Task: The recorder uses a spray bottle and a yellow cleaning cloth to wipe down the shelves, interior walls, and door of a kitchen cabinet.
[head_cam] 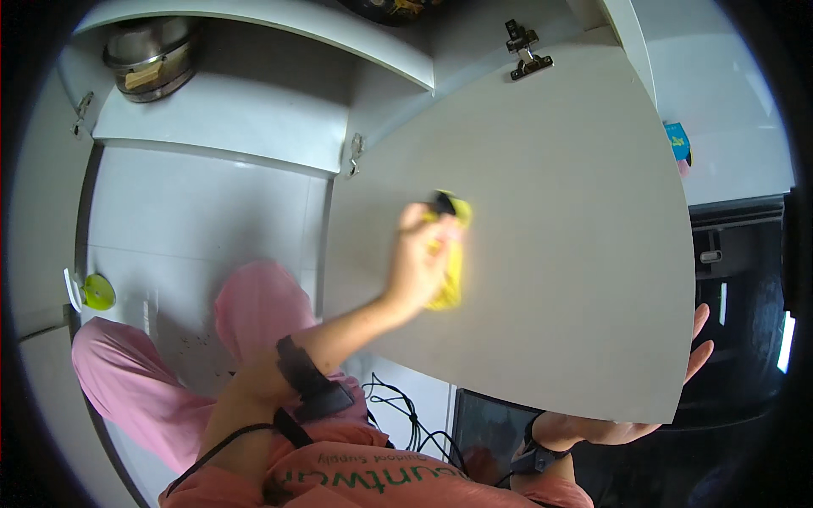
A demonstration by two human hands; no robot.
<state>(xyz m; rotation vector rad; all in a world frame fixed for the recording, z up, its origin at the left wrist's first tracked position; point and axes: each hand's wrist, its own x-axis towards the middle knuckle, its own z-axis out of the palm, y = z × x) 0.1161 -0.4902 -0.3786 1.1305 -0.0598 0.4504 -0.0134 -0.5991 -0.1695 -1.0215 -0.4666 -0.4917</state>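
My left hand (422,251) is closed around a yellow cloth (452,286) with a black part at its top. The hand and cloth lie against the pale inner face of an open cabinet door (559,222) and look blurred. My right hand (591,430) is at the door's lower right corner. Part of it shows below the lower edge, and fingertips stick out past the right edge. The door hides its palm, so its grip cannot be seen.
A lidded metal pot (149,63) stands in the cabinet at the upper left. Metal hinges (530,57) join the door. A green and white object (98,292) is near the left door. Black cables (413,419) lie below; a black appliance (730,381) stands right.
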